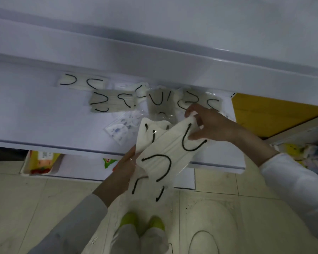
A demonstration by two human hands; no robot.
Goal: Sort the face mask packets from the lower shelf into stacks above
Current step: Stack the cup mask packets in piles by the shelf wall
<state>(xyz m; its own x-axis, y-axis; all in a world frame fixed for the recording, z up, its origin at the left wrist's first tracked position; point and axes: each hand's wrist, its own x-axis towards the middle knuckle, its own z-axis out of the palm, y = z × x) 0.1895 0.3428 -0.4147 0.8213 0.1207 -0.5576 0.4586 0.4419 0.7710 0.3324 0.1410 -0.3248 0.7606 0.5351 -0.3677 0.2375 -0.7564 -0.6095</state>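
A bundle of cream face mask packets (165, 151) with black ear loops is held over the front edge of the white shelf (44, 114). My left hand (126, 169) grips the bundle's lower left side. My right hand (207, 123) pinches the upper end of the top packet. Several more cream packets (106, 102) lie scattered on the shelf behind, some in clear wrappers. A white packet with blue print (120, 130) lies just left of the bundle.
Another white shelf edge (154, 57) juts out above. A yellow panel (268, 114) stands at the right. Coloured packages (42, 162) sit on the lowest shelf near the tiled floor (35, 198). More packets (307, 156) pile at far right.
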